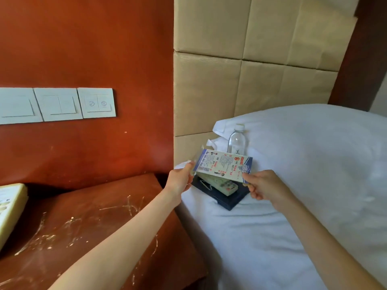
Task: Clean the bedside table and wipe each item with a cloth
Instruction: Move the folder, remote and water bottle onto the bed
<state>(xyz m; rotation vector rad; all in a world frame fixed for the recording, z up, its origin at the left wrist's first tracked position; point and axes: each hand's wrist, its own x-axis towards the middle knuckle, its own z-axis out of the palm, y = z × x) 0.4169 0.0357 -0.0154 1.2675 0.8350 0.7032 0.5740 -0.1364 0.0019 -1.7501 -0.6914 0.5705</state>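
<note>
Fingers of both hands pinch the sign holder point(223, 166), partly hiding the remote point(222, 185).

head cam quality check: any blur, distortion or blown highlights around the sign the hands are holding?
Head view: wide-angle bowing curves the headboard panels and wall switches. Left end of the acrylic sign and the left hand smear with motion blur. The sign's print is too soft to read. The right hand is sharper. The white pillow is near blown out, with little fold detail. The bedside table is evenly lit.
</note>
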